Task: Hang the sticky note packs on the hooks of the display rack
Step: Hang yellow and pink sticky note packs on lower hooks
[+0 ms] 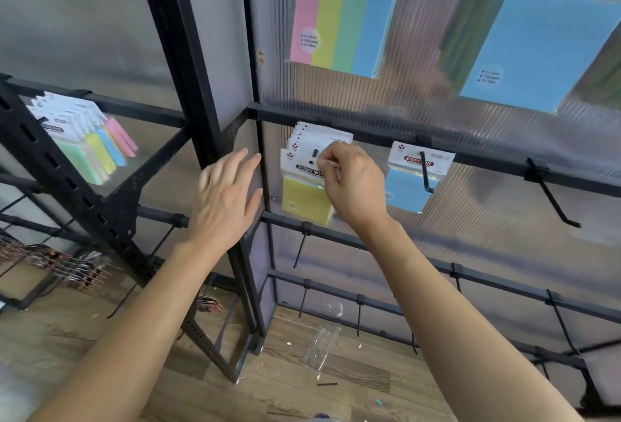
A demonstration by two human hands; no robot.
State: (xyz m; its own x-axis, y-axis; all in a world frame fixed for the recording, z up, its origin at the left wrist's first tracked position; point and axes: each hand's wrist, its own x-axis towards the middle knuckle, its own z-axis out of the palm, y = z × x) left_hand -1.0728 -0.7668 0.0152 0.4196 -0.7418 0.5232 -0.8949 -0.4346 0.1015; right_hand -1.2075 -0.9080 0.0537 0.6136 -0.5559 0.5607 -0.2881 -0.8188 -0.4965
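Hanging yellow packs (304,201) on middle rail: right hand (353,183) pinches front pack's white header card, hook (315,153) showing through its hole. Left hand (225,196) flat, fingers spread, holding nothing, just left of stack. Single blue pack (408,186) hangs right. Empty hook (551,196) farther right, so more likely left. Packs: clear sleeves, "STICKY NOTE" labels.

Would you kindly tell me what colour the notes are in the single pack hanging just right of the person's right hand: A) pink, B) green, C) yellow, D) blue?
D: the single pack hanging beside the right hand plainly holds blue notes.
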